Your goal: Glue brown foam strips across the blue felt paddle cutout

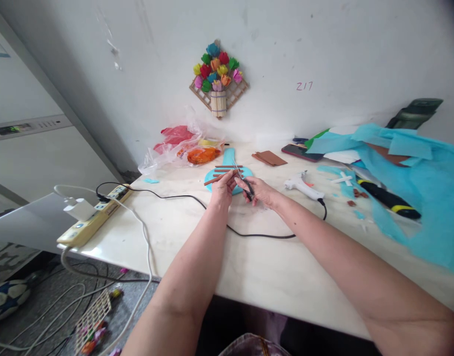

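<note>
White, scuffed wall fills the upper half of the frame, and below it runs a pale, smooth tabletop (249, 267) with faint marbling. At the centre of the frame the two hands meet over a flat blue cut-out (228, 157) with a rounded body and a narrow neck, guitar-like in outline, on which several thin brown strips lie crosswise.

The left hand (222, 187) has its fingers drawn together, pinching one brown strip (212, 180) that juts out to the left of the fingertips. The right hand (263, 192) is curled around the black handles of a pair of scissors (243, 180). Their slim metal blades point up and to the left, toward the left hand's fingertips and the held strip. Whether the blades touch the strip cannot be told. Both hands hover at the lower edge of the cut-out, just touching or just above it.

Right of the hands lies a white glue gun (300, 185), and its black cord (264, 235) loops across the table below the wrists. Farther right are crumpled light-blue sheets (427, 183) and a black-and-yellow handle (390, 200). Above the hands sit flat brown sheets (270, 158) and a dark phone (301, 152). A clear plastic bag (182, 146) with red and orange contents lies upper left of the cut-out. At the left edge a cream power strip (93, 215) rests on the table. On the wall hangs a lattice of sticks bearing bright paper flowers (217, 74).
</note>
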Motion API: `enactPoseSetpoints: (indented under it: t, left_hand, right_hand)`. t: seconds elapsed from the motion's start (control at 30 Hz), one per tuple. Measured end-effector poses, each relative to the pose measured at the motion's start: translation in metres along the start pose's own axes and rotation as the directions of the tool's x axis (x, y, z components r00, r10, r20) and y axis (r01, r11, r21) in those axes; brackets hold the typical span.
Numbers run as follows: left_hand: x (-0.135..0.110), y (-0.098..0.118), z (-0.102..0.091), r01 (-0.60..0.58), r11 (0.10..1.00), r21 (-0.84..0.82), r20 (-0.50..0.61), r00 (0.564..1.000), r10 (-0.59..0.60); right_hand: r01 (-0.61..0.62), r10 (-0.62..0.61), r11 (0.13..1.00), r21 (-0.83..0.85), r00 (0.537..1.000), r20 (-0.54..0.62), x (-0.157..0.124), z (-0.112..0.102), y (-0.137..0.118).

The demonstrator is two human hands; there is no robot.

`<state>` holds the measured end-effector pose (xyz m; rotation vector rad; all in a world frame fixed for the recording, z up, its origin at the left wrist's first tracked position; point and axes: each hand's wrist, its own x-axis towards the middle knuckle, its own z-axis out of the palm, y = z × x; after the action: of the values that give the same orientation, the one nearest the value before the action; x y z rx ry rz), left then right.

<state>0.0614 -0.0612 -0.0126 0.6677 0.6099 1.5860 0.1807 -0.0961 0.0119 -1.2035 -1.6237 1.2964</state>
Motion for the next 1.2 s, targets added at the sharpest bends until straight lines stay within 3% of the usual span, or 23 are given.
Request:
enactPoseSetpoints:
  t: [0.37, 0.6, 0.73, 0.83, 0.9, 1.0, 1.2]
  left_hand:
    - [0.002, 0.001, -0.002, 0.005, 1.0, 0.025, -0.002, 1.0, -0.005]
    - [0.007, 0.001, -0.007, 0.018, 0.999, 0.051, -0.009, 1.0, -0.018]
    - [0.005, 0.006, -0.008, 0.064, 0.991, 0.118, -0.035, 0.998, -0.06]
    - [0.003, 0.011, -0.008, 0.095, 0.977, 0.192, 0.004, 0.995, -0.097]
    - [0.002, 0.014, -0.007, 0.099, 0.963, 0.25, 0.039, 0.993, -0.112]
    - [0.0, 0.018, -0.007, 0.08, 0.938, 0.336, 0.079, 0.99, -0.113]
    - [-0.002, 0.025, -0.009, 0.047, 0.878, 0.476, 0.096, 0.99, -0.105]
  right_hand:
    - [0.046, -0.048, 0.998, -0.045, 0.998, -0.037, 0.001, 0.003, 0.004]
    - [0.023, -0.047, 0.992, -0.126, 0.98, -0.193, 0.004, 0.009, 0.004]
    - [-0.044, -0.033, 0.976, -0.214, 0.939, -0.343, 0.008, -0.006, 0.002]
    - [-0.2, 0.0, 0.878, -0.435, 0.909, -0.417, 0.011, -0.025, 0.001]
    - [-0.272, -0.041, 0.735, -0.62, 0.896, -0.442, 0.012, -0.037, 0.0]
    - [-0.357, -0.028, 0.547, -0.757, 0.896, -0.443, 0.014, -0.047, -0.001]
    - [-0.353, 0.029, 0.426, -0.833, 0.926, -0.377, 0.016, -0.048, 0.0]
